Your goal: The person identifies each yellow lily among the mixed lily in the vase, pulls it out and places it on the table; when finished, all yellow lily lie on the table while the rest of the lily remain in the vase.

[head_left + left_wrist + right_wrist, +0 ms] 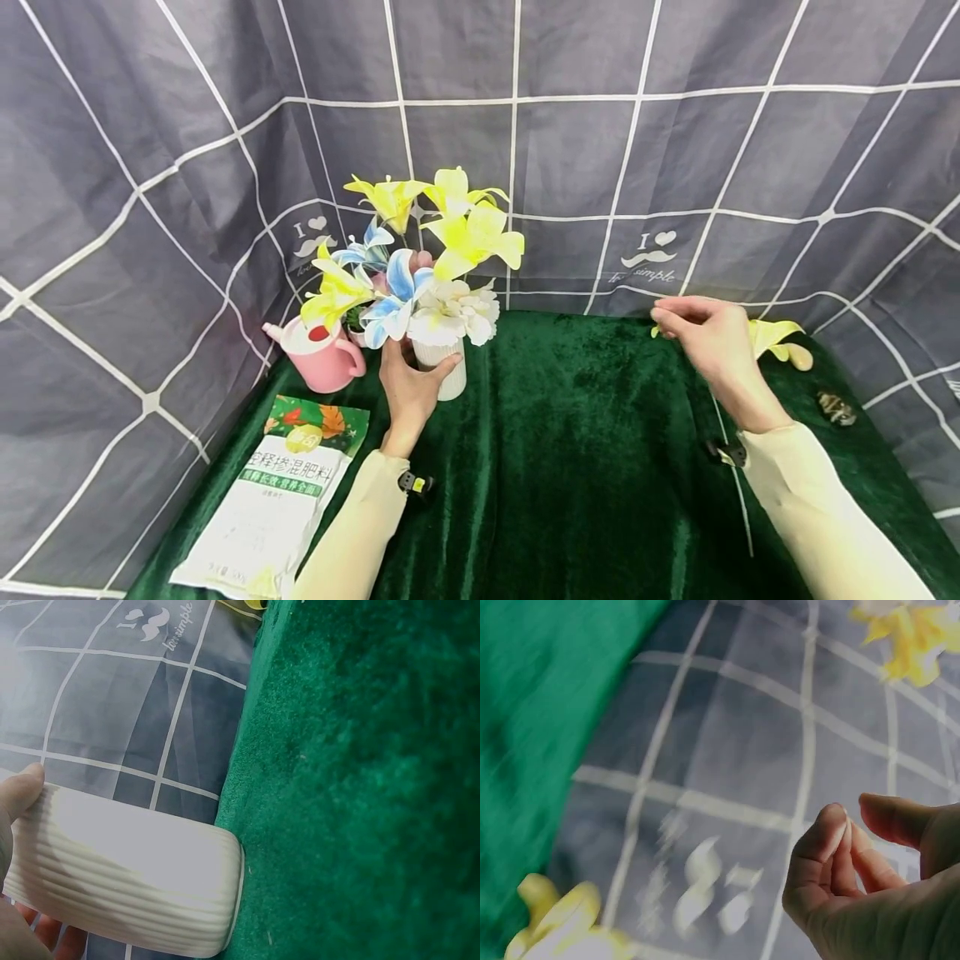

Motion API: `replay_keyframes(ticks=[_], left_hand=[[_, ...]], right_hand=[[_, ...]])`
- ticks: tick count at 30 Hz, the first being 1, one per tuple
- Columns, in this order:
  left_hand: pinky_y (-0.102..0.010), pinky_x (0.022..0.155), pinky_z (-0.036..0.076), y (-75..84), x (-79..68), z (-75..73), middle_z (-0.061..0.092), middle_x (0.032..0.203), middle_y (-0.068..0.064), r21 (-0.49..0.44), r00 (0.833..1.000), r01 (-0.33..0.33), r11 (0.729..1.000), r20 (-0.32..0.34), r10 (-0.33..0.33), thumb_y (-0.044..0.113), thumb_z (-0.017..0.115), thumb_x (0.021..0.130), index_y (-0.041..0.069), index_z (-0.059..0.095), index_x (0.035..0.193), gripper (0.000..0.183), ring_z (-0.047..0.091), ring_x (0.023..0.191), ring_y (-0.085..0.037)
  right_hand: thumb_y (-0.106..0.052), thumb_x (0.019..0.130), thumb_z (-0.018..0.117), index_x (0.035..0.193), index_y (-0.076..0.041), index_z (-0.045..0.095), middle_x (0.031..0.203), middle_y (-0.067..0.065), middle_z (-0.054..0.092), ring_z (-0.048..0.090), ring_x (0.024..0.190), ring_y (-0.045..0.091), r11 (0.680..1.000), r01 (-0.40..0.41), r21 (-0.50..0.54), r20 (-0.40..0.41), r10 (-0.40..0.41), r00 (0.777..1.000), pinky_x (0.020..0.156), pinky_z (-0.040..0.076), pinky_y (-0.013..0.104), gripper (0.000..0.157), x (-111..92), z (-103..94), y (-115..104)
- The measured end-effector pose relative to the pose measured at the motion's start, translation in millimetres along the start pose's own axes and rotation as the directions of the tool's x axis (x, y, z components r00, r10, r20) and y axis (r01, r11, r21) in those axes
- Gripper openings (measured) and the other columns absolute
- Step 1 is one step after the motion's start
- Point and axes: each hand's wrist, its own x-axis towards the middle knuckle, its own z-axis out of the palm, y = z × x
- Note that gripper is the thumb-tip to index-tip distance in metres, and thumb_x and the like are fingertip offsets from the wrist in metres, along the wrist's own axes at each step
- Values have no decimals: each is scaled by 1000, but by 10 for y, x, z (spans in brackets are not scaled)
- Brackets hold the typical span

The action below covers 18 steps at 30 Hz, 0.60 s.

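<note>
My left hand [408,387] grips a white ribbed vase [452,379], thumb along its near side. In the left wrist view the vase [142,877] fills the lower left, its base at the green cloth. Out of it rise yellow lilies [480,237], blue-and-white lilies [393,304] and a white ruffled flower [453,312]. Well to the right, my right hand [712,337] hovers with loosely bent fingers. A gap shows between thumb and fingers [817,847] in the right wrist view, with nothing in it. Behind that hand lies another yellow lily [776,335], partly hidden; a thin stem [738,492] passes beneath the wrist.
A pink watering can [322,367] stands left of the vase, a small potted plant partly hidden behind it. Nearer lies a white-and-green fertilizer bag [262,500]. A small mottled brown object [836,408] sits far right. Grey checked curtain [570,158] walls the green cloth [585,467].
</note>
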Motion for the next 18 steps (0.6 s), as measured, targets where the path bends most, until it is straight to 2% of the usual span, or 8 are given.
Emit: replay_keyframes(ticks=[4, 9, 14, 18], left_hand=[[-50, 93, 56, -5, 0, 3, 59, 125, -16, -1, 1000, -1, 1000, -2, 1, 34, 95, 67, 11, 51, 138, 87, 65, 112, -34], [-53, 93, 56, -2, -2, -2, 60, 124, -16, -5, 1000, -5, 1000, 1, 5, 35, 95, 67, 11, 50, 138, 87, 65, 111, -35], [-54, 93, 56, -1, 1, -5, 59, 125, -15, -5, 1000, -2, 1000, 1, 2, 34, 95, 67, 12, 49, 139, 88, 64, 111, -33], [-51, 94, 56, 8, -4, 2, 59, 126, -15, 0, 1000, 1, 1000, 1, -1, 34, 95, 67, 12, 49, 139, 88, 64, 112, -31]], right_hand=[[-28, 91, 76, 113, -4, 75, 76, -30, 70, 68, 69, -5, 994, 60, 88, 57, -65, 996, 65, 54, 13, 33, -52, 250, -323], [-30, 90, 76, 112, -6, 77, 81, -24, 73, 69, 74, -2, 987, 107, 122, 105, -120, 987, 68, 54, 16, 32, -41, 623, -629], [-28, 90, 77, 107, -12, 79, 93, -6, 79, 69, 78, 0, 977, 155, 148, 136, -175, 975, 70, 54, 18, 24, 40, 1021, -869], [-27, 90, 76, 104, -13, 80, 93, 5, 80, 67, 75, 4, 965, 223, 138, 141, -242, 960, 68, 52, 20, 20, 136, 1300, -1019]])
